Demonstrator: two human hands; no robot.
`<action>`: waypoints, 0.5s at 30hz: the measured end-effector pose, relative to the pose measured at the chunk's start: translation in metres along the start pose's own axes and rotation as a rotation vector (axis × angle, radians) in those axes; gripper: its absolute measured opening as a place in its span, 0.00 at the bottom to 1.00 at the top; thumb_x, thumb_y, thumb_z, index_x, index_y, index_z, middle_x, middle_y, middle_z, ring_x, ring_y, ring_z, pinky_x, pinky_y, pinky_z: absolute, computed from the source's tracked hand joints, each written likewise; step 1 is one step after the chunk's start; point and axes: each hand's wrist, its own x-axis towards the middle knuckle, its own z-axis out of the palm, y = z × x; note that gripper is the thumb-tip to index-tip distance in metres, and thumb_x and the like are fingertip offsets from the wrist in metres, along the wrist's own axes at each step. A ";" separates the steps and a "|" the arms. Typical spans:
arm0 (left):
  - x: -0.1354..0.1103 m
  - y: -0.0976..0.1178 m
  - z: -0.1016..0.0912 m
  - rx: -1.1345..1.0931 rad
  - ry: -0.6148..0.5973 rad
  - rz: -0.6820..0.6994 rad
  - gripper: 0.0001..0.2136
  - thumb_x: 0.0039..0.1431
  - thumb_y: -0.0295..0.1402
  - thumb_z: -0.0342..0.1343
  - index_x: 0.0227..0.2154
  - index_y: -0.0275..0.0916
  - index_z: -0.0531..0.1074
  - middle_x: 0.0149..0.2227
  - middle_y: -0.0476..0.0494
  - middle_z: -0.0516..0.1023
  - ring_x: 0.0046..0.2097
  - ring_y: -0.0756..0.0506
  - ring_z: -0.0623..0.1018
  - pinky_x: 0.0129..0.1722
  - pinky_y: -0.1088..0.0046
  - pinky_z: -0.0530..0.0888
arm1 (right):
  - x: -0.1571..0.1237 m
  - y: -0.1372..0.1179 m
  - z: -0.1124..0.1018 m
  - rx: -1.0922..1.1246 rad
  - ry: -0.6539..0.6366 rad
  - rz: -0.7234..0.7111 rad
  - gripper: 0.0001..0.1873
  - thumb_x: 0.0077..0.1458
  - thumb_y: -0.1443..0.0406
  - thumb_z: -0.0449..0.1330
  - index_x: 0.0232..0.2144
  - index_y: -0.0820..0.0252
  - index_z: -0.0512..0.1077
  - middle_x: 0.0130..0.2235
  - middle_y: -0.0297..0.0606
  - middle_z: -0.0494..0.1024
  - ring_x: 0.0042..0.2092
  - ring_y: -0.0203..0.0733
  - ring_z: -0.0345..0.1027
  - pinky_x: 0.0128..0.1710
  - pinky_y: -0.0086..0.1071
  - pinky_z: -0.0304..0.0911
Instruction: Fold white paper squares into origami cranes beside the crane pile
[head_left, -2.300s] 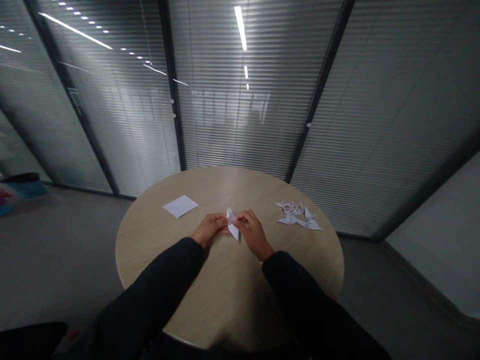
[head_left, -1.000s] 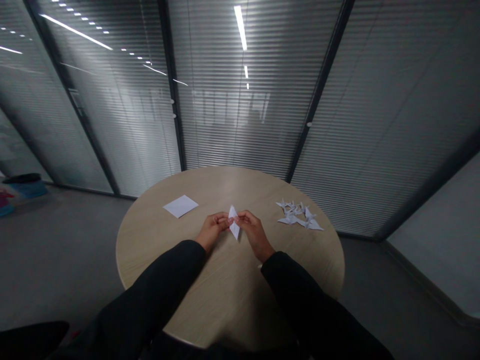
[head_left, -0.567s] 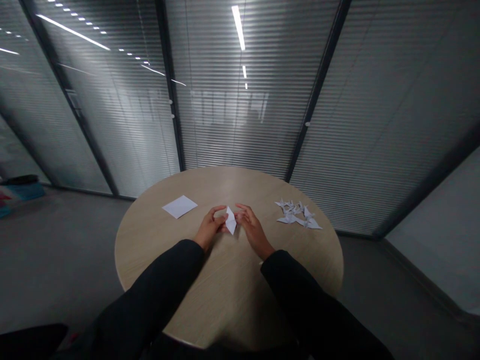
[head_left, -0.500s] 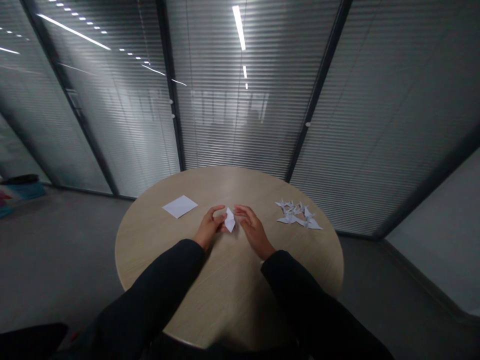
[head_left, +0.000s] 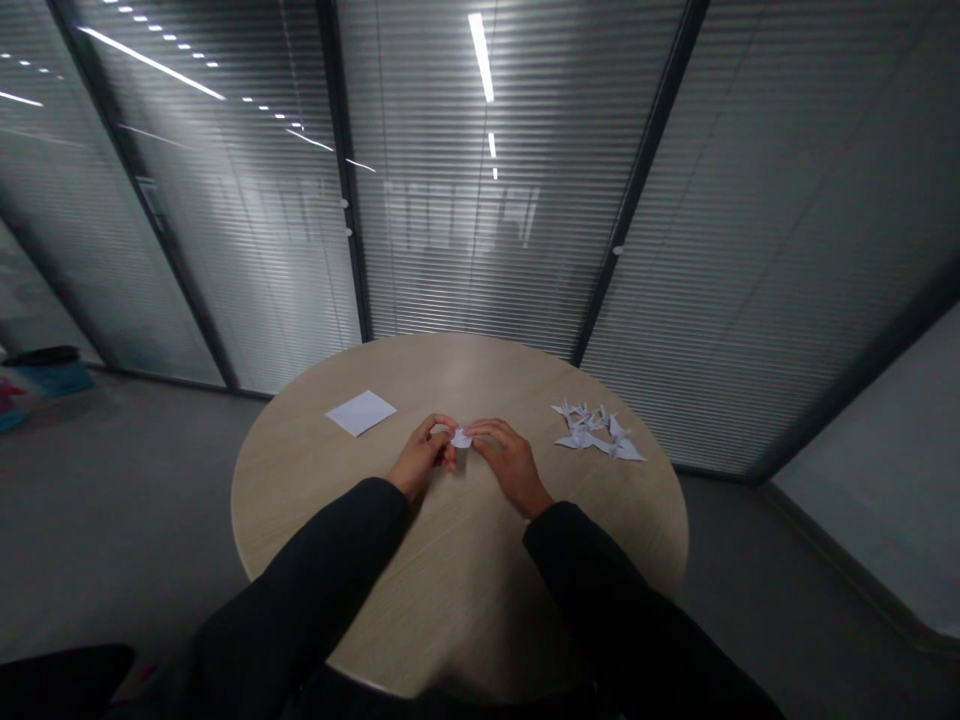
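A small piece of folded white paper (head_left: 461, 438) sits between my hands, just above the round wood-grain table (head_left: 465, 580). My left hand (head_left: 422, 455) is shut on its left side, fingers curled around it. My right hand (head_left: 510, 458) lies close by, its extended fingertips reaching the paper's right side. Whether those fingers pinch the paper is hard to see. Part of the paper is hidden by my fingers. Black sleeves cover both forearms.
A flat square white sheet (head_left: 361, 413) lies on the table to the left of my hands. Several folded paper cranes (head_left: 592, 430) lie in a loose pile to the right. Glass walls with blinds stand behind the table, and a coloured mat (head_left: 45, 382) lies on the far floor.
The long, pointed paper shape now looks shorter and more compact. My right hand has moved back from a small gap to the paper, while my left hand stays on it.
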 end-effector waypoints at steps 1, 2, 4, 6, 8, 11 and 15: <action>-0.001 0.000 0.000 0.014 -0.016 -0.003 0.13 0.49 0.38 0.58 0.35 0.39 0.65 0.17 0.55 0.69 0.17 0.52 0.68 0.20 0.78 0.64 | 0.000 0.000 0.000 -0.004 0.016 0.018 0.07 0.57 0.62 0.57 0.34 0.54 0.76 0.38 0.38 0.78 0.44 0.43 0.70 0.49 0.39 0.63; -0.001 0.000 0.001 0.038 -0.024 0.004 0.13 0.50 0.40 0.57 0.35 0.39 0.65 0.16 0.56 0.69 0.17 0.52 0.67 0.21 0.77 0.64 | 0.000 0.001 0.000 -0.013 0.034 0.038 0.08 0.57 0.61 0.57 0.34 0.54 0.75 0.37 0.38 0.78 0.43 0.43 0.70 0.48 0.39 0.63; -0.002 0.001 0.001 0.138 -0.002 0.072 0.13 0.52 0.43 0.56 0.32 0.39 0.68 0.17 0.55 0.67 0.19 0.52 0.66 0.23 0.76 0.64 | 0.000 0.001 0.000 -0.034 0.069 0.075 0.08 0.56 0.60 0.57 0.33 0.55 0.75 0.36 0.38 0.77 0.41 0.43 0.70 0.45 0.37 0.63; -0.002 0.001 0.000 0.276 0.067 0.197 0.13 0.53 0.44 0.56 0.29 0.38 0.72 0.19 0.51 0.69 0.24 0.50 0.68 0.27 0.75 0.65 | 0.000 0.001 0.000 -0.045 0.089 0.099 0.08 0.56 0.60 0.58 0.33 0.56 0.74 0.36 0.37 0.77 0.40 0.43 0.70 0.44 0.36 0.63; 0.000 0.000 -0.001 0.373 0.131 0.300 0.12 0.52 0.43 0.59 0.27 0.38 0.76 0.27 0.46 0.73 0.32 0.47 0.72 0.34 0.74 0.67 | 0.000 0.001 0.001 -0.039 0.089 0.117 0.07 0.56 0.60 0.58 0.32 0.56 0.73 0.35 0.37 0.76 0.40 0.42 0.70 0.43 0.35 0.62; 0.003 -0.004 -0.003 0.361 0.079 0.315 0.13 0.48 0.40 0.63 0.34 0.37 0.78 0.38 0.41 0.77 0.41 0.44 0.74 0.41 0.72 0.68 | 0.000 0.000 0.002 -0.023 0.075 0.139 0.07 0.56 0.61 0.57 0.33 0.58 0.73 0.36 0.38 0.76 0.40 0.42 0.70 0.43 0.34 0.62; 0.006 -0.011 -0.004 0.301 -0.047 0.215 0.15 0.49 0.41 0.61 0.34 0.35 0.78 0.34 0.41 0.79 0.35 0.46 0.75 0.39 0.72 0.68 | -0.001 0.002 0.003 -0.023 0.073 0.161 0.08 0.56 0.61 0.57 0.34 0.58 0.73 0.36 0.38 0.76 0.40 0.42 0.70 0.43 0.35 0.63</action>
